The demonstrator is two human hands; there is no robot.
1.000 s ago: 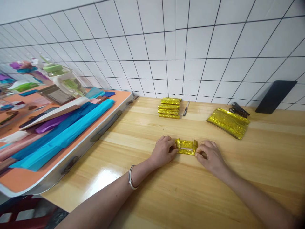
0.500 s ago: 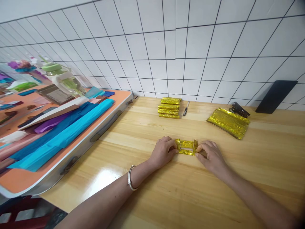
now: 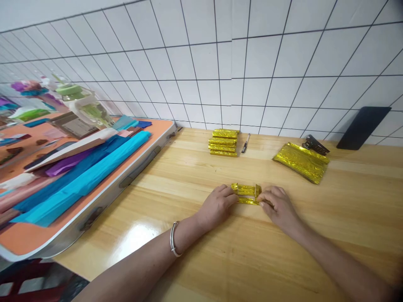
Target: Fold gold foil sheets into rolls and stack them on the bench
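Note:
A small strip of gold foil paper lies on the wooden table between my hands, its ends folded up and a pale slot showing along its middle. My left hand, with a bracelet at the wrist, has its fingers curled closed on the foil's left end. At the right end, my right hand pinches the foil's near corner between thumb and fingers. Both sets of fingertips partly hide the ends they hold.
Folded gold foil pieces are stacked near the wall beside a utility knife. Gold foil sheets lie at right by a black stapler-like tool. A black slab leans on the tiles. An orange-topped table holds coloured paper.
My left hand has shifted slightly toward me and to the right along the foil's left end, its fingers more curled. My right hand keeps nearly the same pinch.

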